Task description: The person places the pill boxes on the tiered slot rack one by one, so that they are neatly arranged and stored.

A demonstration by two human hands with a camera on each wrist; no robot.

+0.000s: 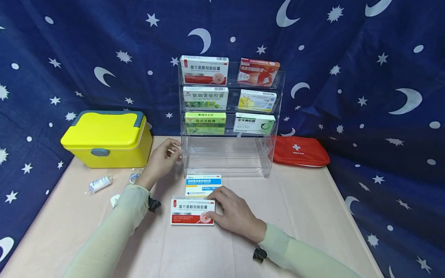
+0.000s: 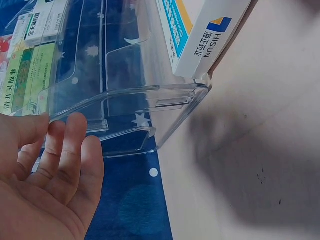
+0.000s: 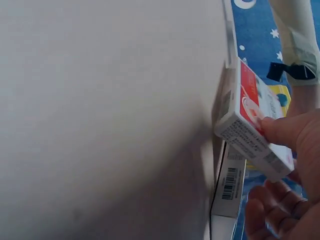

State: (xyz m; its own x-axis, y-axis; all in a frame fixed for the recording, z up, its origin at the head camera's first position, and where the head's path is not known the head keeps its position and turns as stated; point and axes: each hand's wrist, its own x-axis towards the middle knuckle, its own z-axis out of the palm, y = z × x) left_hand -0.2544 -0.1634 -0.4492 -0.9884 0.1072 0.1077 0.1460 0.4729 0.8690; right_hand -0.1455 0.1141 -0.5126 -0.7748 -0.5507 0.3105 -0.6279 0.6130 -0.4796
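My right hand [image 1: 238, 212] grips the right end of a white-and-red medicine box [image 1: 187, 212], thumb on its front face and fingers behind. In the right wrist view that box stands tilted above the tabletop. Just behind it lies a blue-and-white medicine box [image 1: 198, 183] in front of a clear plastic display rack [image 1: 226, 158]. My left hand [image 1: 161, 160] is at the rack's left side, thumb and fingers bent about its edge. The left wrist view shows the thumb tip right at that clear edge, the other fingers [image 2: 75, 150] spread loosely below.
Medicine boxes fill the rack's upper three tiers in two columns, among them a red box [image 1: 258, 73] and a green box [image 1: 205, 123]. A yellow case [image 1: 104, 143] stands left, a red first-aid pouch [image 1: 300, 151] right. A small wrapped roll [image 1: 99, 184] lies near my left forearm.
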